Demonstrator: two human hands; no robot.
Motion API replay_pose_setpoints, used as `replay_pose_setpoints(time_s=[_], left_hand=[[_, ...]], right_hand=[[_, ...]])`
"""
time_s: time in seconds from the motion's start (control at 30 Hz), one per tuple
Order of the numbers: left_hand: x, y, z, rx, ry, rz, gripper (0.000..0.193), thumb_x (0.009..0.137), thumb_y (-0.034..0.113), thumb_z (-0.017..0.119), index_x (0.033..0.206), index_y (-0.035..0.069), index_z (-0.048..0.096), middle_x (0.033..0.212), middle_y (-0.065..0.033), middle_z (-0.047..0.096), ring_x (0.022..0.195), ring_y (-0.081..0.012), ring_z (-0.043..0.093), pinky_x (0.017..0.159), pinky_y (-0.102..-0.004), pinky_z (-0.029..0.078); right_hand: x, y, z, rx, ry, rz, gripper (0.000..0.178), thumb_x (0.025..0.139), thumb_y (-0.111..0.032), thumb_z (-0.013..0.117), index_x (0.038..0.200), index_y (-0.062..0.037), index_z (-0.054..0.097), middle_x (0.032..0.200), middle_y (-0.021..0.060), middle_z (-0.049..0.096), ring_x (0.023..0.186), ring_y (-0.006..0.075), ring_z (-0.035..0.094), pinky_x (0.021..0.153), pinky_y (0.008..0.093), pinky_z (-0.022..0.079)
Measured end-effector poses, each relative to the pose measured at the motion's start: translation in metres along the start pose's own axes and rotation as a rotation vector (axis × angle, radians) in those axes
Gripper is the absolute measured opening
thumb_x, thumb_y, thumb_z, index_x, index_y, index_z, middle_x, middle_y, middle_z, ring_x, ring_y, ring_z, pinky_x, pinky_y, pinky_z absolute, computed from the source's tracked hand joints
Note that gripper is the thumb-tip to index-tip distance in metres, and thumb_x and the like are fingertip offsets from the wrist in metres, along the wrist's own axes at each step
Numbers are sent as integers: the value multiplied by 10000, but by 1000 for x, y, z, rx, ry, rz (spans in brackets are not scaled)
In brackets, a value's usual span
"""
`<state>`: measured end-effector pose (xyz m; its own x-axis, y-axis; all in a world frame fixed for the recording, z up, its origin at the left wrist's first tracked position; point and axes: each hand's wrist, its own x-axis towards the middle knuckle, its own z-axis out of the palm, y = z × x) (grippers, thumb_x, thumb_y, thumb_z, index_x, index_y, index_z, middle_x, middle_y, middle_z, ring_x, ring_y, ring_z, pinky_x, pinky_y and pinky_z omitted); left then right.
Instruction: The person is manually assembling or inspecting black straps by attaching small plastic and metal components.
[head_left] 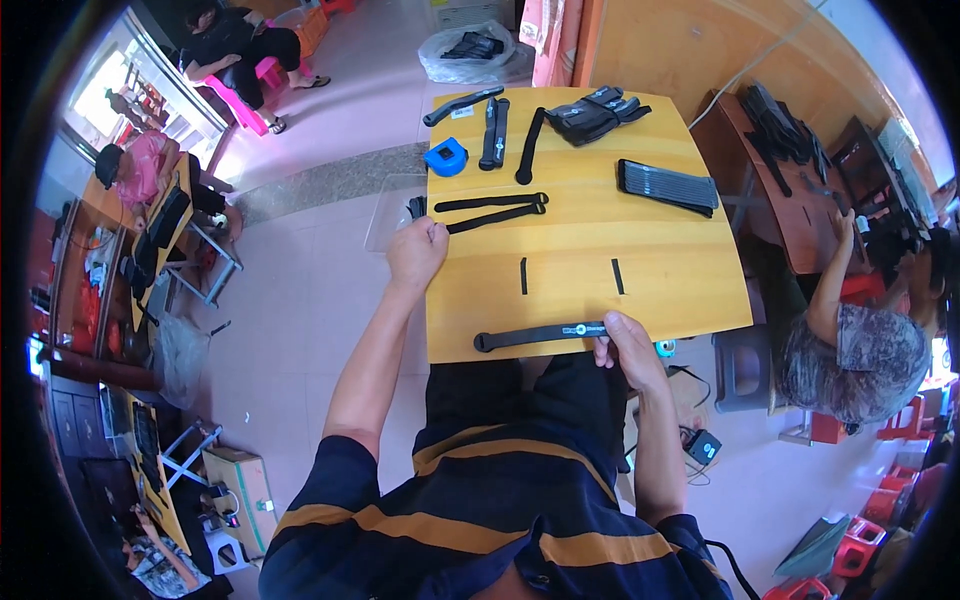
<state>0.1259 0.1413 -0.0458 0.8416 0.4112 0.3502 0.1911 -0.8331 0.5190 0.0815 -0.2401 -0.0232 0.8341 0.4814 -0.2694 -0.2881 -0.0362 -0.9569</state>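
1. Your shirt [440, 565] is dark navy, banded in mustard-brown; your trousers [465, 398] are black.
2. The table [585, 225] before you is warm yellow, with two short black marks [523, 276].
3. The strap [535, 335] nearest you is black, printed in white.
4. The tape measure [446, 157] is bright blue and black.
5. The flat strap stack [667, 187] shows black with grey stripes.
6. Your floor [300, 290] is pale pinkish-lilac, crossed by a mottled grey strip [310, 188].
7. The co-worker's shirt [855, 365] to your right is patterned grey.
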Motion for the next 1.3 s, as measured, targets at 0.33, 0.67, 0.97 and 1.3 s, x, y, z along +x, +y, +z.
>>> replay_pose_setpoints(time_s=[0.33,0.67,0.97,1.3], left_hand=[[2,-5,-3,65,-37,-108,291,902,357,675,888,71,621,695,-161,670,696,-383,674,626,-506,503],[-65,21,-38,-401,-32,52,119,911,96,711,972,53,618,593,-49,537,489,-146,504,499,-314,406],[-70,36,-35,-515,-137,58,104,915,63,700,1000,23,656,636,-61,588,545,-116,563,532,-270,462],[32,146,29,-409,-398,385,348,873,198,691,1185,46,658,1076,-148,702,956,-320,703,792,-422,552]], right_hand=[[38,-14,0,-214,65,121,481,1083,-462,446,819,-81,571,684,-13,569,594,67,534,526,223,425],[42,-37,-11,-1090,490,-220,267,941,-323,657,933,-57,665,798,203,692,790,422,684,711,512,534],[141,-90,-115,-1360,453,-633,543,710,-114,817,1209,-49,612,1242,202,620,1198,397,573,1031,459,475],[218,-102,-162,-1525,189,-408,832,636,-133,862,1402,-67,544,1460,211,531,1384,378,465,1155,438,385]])
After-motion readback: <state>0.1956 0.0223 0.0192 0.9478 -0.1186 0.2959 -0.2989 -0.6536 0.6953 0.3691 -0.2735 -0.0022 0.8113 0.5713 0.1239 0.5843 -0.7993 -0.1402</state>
